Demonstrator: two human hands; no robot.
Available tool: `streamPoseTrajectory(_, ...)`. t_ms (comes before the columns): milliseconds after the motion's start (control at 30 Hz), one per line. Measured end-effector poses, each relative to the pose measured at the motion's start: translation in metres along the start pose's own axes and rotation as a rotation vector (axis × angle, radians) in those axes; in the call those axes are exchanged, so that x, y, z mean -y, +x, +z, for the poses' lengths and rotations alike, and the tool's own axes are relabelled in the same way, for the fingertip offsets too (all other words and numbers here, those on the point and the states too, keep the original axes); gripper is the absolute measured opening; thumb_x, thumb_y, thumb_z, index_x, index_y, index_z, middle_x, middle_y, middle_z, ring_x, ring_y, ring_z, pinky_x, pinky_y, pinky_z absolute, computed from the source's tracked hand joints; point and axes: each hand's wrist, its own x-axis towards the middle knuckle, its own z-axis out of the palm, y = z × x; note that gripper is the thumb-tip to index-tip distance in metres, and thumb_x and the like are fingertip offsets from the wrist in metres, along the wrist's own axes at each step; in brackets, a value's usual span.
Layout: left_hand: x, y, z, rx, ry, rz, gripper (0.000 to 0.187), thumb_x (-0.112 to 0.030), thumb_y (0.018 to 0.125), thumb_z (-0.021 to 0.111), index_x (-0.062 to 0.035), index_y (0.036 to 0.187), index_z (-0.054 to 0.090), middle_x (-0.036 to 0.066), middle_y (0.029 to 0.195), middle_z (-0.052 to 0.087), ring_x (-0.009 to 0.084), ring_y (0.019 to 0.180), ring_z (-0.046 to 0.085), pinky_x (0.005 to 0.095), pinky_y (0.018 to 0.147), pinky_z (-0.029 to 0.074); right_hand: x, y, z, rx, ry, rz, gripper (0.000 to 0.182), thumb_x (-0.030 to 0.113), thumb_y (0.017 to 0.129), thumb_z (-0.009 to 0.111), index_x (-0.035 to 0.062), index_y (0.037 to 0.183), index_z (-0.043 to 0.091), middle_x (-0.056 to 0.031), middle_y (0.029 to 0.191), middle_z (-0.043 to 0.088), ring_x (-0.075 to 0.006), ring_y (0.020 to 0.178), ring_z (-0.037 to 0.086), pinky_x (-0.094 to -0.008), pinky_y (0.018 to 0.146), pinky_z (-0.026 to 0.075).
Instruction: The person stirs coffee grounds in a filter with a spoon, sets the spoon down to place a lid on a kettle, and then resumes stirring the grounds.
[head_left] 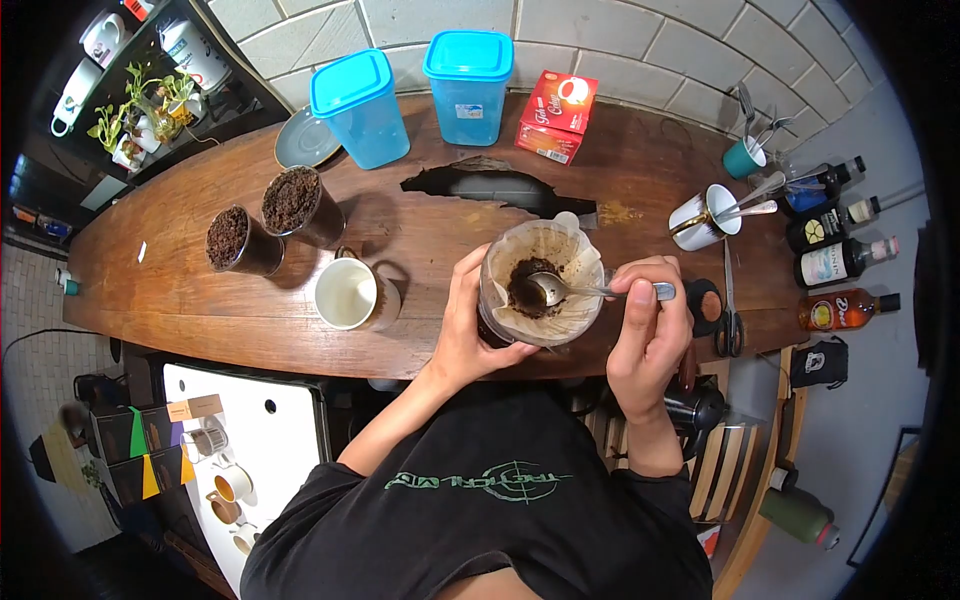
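My left hand (464, 325) is wrapped round the side of a clear coffee dripper (488, 290), steadying it above the wooden counter. A paper filter (545, 240) lines it, with dark, wet coffee grounds (522, 272) at the bottom. Between the thumb and fingers of my right hand (652, 330) is a metal spoon (592, 291), its bowl down in the filter among the grounds. What stands under the dripper is mostly hidden. To the left of my left hand is a pale mug (346, 294). Two glasses (262, 255) (325, 222) heaped with dark grounds stand beyond the mug.
Blue-lidded containers (365, 110) (468, 90) and a red tea box (557, 115) stand at the back, near a jagged hole (490, 185) in the counter (430, 240). Rightward are a mug of spoons (692, 222), scissors (731, 300) and several bottles (838, 262).
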Motion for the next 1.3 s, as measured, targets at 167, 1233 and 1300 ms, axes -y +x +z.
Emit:
streamPoseTrajectory(167, 0.001, 0.001, -0.001, -0.007, -0.011, 0.004, 0.102, -0.034, 0.064, 0.092, 0.0, 0.145, 0.04, 0.025, 0.147, 0.04, 0.0412, 0.138, 0.041, 0.0496, 0.112, 0.038, 0.001, 0.001, 0.001, 0.004, -0.009, -0.003, 0.017, 0.01, 0.103, 0.048, -0.0013, 0.091, 0.053, -0.0127, 0.083, 0.061, -0.0248, 0.079, 0.056, -0.0354, 0.075, 0.044)
streamPoseTrajectory(1233, 0.001, 0.001, 0.002, -0.039, -0.114, 0.005, 0.099, -0.028, 0.064, 0.092, -0.0018, 0.143, 0.039, 0.024, 0.148, 0.044, 0.0399, 0.139, 0.043, 0.0485, 0.114, 0.037, 0.022, -0.011, -0.016, 0.068, -0.114, -0.382, 0.012, 0.001, 0.083, 0.065, 0.0065, 0.094, 0.065, -0.0069, 0.091, 0.065, -0.0268, 0.081, 0.057, -0.0414, 0.075, 0.044)
streamPoseTrajectory(1300, 0.001, 0.001, 0.001, -0.033, -0.088, -0.004, 0.099, -0.029, 0.064, 0.093, -0.0021, 0.143, 0.039, 0.024, 0.149, 0.043, 0.0398, 0.139, 0.043, 0.0484, 0.114, 0.036, 0.026, -0.008, -0.02, 0.048, -0.1, -0.373, 0.008, 0.001, 0.088, 0.062, 0.0063, 0.094, 0.064, -0.0077, 0.091, 0.065, -0.0267, 0.081, 0.057, -0.0415, 0.075, 0.045)
